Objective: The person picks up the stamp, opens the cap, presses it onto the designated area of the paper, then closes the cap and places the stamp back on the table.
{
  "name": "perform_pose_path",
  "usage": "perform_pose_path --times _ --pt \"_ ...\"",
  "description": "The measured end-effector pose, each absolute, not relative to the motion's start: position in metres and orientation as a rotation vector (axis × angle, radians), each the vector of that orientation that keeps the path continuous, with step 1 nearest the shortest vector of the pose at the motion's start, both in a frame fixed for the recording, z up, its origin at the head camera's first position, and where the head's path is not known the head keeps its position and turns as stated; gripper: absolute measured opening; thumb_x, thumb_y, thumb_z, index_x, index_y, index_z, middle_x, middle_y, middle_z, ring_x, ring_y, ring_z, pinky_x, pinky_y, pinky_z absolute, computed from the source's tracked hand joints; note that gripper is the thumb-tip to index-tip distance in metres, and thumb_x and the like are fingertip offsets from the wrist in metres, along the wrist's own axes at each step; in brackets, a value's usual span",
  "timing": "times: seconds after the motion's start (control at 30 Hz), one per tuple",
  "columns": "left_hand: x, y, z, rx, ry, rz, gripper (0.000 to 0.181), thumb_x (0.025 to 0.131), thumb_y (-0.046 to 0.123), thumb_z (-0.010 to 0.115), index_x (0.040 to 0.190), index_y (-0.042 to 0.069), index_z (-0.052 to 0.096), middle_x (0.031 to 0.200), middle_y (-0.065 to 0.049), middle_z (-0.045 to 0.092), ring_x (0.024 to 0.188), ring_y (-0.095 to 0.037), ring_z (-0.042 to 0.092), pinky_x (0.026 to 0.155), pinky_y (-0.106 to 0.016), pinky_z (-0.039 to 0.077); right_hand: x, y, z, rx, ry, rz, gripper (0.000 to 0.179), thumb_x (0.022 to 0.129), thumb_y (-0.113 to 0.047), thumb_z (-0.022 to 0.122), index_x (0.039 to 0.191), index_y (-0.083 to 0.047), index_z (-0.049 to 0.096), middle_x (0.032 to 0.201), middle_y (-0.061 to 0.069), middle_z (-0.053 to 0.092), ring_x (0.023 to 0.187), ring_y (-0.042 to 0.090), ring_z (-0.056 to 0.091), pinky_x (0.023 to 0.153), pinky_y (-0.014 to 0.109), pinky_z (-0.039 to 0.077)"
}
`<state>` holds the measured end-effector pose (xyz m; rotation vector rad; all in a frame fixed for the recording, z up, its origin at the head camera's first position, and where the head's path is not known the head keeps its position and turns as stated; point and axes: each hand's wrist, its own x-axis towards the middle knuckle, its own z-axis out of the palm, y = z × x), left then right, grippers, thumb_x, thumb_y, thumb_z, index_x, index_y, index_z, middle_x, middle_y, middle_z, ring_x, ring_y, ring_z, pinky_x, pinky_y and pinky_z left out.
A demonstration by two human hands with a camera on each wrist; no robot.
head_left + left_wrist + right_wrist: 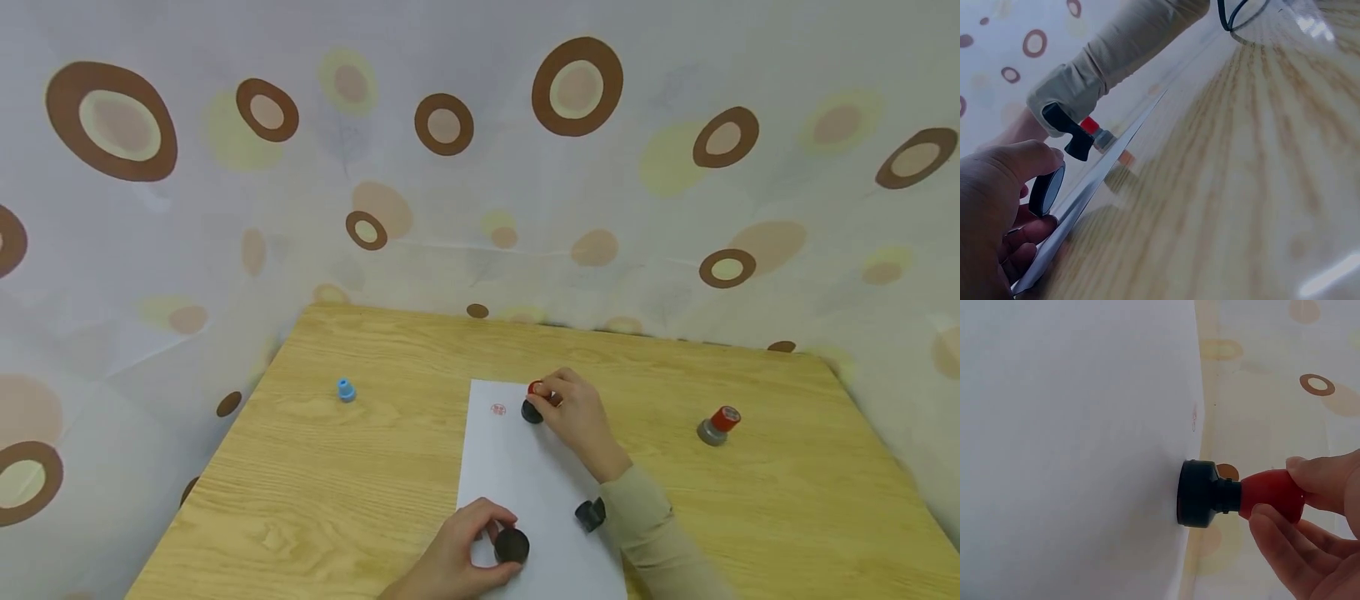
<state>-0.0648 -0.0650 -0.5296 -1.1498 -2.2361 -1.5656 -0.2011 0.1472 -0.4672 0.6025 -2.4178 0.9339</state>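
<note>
Right hand [577, 417] pinching the red handle of a stamp [1197, 494] between thumb and fingers; left hand [465, 550] gripping a round black cap [512, 546] by its rim, above the near part of the sheet. The stamp stands near the far end of the white paper [540, 492], its base apparently flat against the surface. Stage of the work: one red imprint [498, 409] is complete, just left of the stamp — its design too small to read. Whether a second mark lies under the base cannot be told. Judged from this, stamping is at an early stage; lifting the stamp and refitting the cap seem to remain.

Materials and forms: the stamp joins a glossy, bulbous red grip to a dark, wide cylindrical base by a narrow neck; the cap is a shallow disc with a paler face. A black stamp [591, 514] rests on the paper near the right sleeve [645, 517]. Beyond the sheet, to the right, stands a grey-and-red stamp [720, 425]; far left, a small stepped blue piece [346, 390]. The table [360, 492] shows streaked yellow wood grain — smooth and faintly reflective in the left wrist view.
</note>
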Motion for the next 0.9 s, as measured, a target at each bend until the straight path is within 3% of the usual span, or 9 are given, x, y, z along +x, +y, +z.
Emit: perform_pose_path --times 0.3,0.47,0.67,0.8,0.9 --pt "-0.065 -0.064 -0.531 -1.097 -2.254 -1.597 0.044 0.078 0.012 0.085 0.115 0.009 0.062 0.102 0.001 0.066 0.082 -0.007 0.059 0.069 -0.019 0.049 -0.201 0.15 -0.451 0.584 -2.536 0.932 0.016 0.078 -0.007 0.085 0.079 -0.006 0.069 0.087 0.006 0.064 0.067 0.015 0.055 0.059 0.028 0.05" --pt "-0.064 -0.062 -0.529 -1.032 -2.205 -1.652 0.061 0.073 0.002 0.086 0.124 0.0 0.054 0.101 -0.008 0.067 0.077 -0.014 0.062 0.062 -0.024 0.051 -0.19 0.152 -0.429 0.587 -2.463 1.011 0.016 0.076 -0.002 0.084 0.078 -0.005 0.069 0.086 0.007 0.065 0.064 0.015 0.059 0.057 0.027 0.053" --pt "-0.06 -0.058 -0.508 -0.916 -2.079 -1.738 0.079 0.065 -0.015 0.083 0.131 -0.011 0.042 0.095 -0.021 0.064 0.068 -0.027 0.06 0.056 -0.034 0.053 -0.165 0.155 -0.399 0.638 -2.373 1.115 0.016 0.075 -0.001 0.085 0.079 -0.007 0.071 0.089 0.004 0.067 0.063 0.012 0.062 0.057 0.026 0.055" --pt "-0.056 -0.057 -0.494 -0.785 -2.073 -1.759 0.08 0.064 -0.017 0.082 0.133 -0.01 0.04 0.096 -0.021 0.063 0.069 -0.027 0.06 0.059 -0.034 0.054 -0.142 0.152 -0.389 0.754 -2.296 1.171 0.017 0.073 0.001 0.085 0.078 -0.008 0.071 0.09 0.004 0.069 0.062 0.01 0.063 0.055 0.025 0.056" --pt "-0.056 -0.056 -0.504 -0.689 -2.098 -1.794 0.085 0.065 -0.012 0.084 0.137 -0.004 0.039 0.099 -0.016 0.065 0.071 -0.025 0.061 0.063 -0.032 0.054 -0.121 0.146 -0.387 0.853 -2.235 1.221 0.019 0.073 0.002 0.085 0.081 -0.009 0.072 0.09 0.005 0.069 0.063 0.009 0.063 0.054 0.022 0.055"
